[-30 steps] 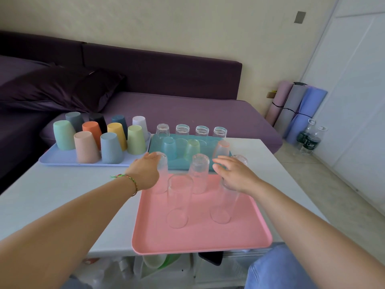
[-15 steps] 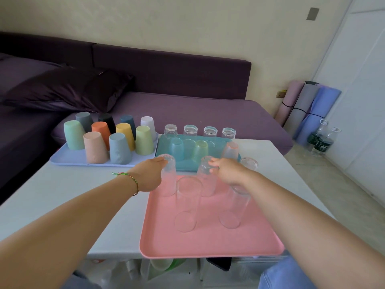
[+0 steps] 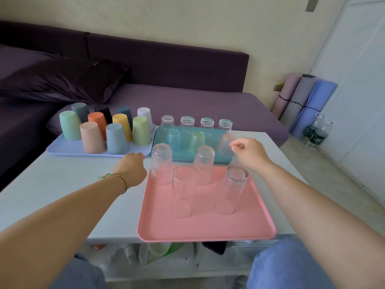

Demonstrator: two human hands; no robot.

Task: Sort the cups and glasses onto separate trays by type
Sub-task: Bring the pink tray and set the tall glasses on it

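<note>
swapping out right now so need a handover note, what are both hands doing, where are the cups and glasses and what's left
Left hand: fingers curled, holding nothing, just left of the back-left glass on the pink tray, not touching it.
Right hand: fingers curled above the back-right glass; contact unclear.
Coloured cups stand upside down on the lilac tray. Short clear and tinted glasses are on the teal tray. Five tall clear glasses are on the pink tray.
Done: no cup or glass is loose on the table.
Left: probably just a final check.
</note>
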